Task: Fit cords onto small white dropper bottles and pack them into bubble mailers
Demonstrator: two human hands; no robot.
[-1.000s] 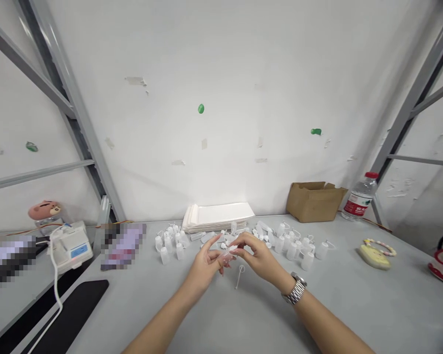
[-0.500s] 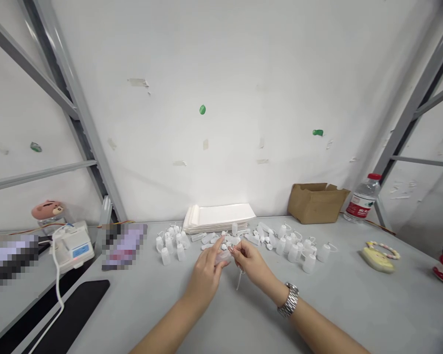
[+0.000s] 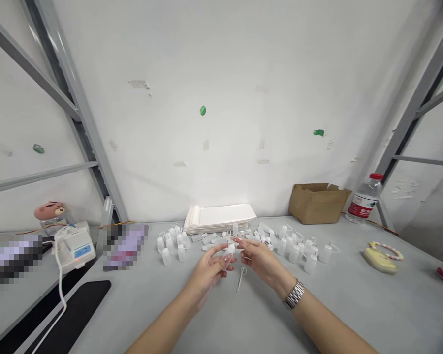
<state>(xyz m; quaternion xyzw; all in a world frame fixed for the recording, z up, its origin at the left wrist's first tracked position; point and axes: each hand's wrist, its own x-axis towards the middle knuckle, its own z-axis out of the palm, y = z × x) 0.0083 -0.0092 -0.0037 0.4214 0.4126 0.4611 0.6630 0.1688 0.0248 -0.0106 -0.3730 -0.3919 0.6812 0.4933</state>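
Note:
My left hand point(image 3: 211, 268) is wrapped round a small translucent bottle point(image 3: 229, 251) at the middle of the grey table point(image 3: 221, 319). Thumb and index finger of my right hand point(image 3: 258, 255) are pinched together at the top of this bottle, on a small part too tiny to make out. On the table between my wrists lies a thin white looped strap point(image 3: 240, 279). Small white bottles with looped straps stand in a left group point(image 3: 180, 251) and a right group point(image 3: 294, 252). Loose clear pieces point(image 3: 218, 240) are scattered behind my hands.
Stacked white sheets point(image 3: 221, 215) lie against the wall. A cardboard box point(image 3: 317, 204) and a water bottle point(image 3: 363, 201) stand at the back right. A yellow item point(image 3: 379, 260) and bead bracelet lie right. Left are a purple item point(image 3: 127, 247), white device point(image 3: 74, 247) and black mat point(image 3: 81, 307).
The bottle in my left hand has turned upright, and my right fingers have moved up to its top. The strap that hung near my right fingers now lies on the table.

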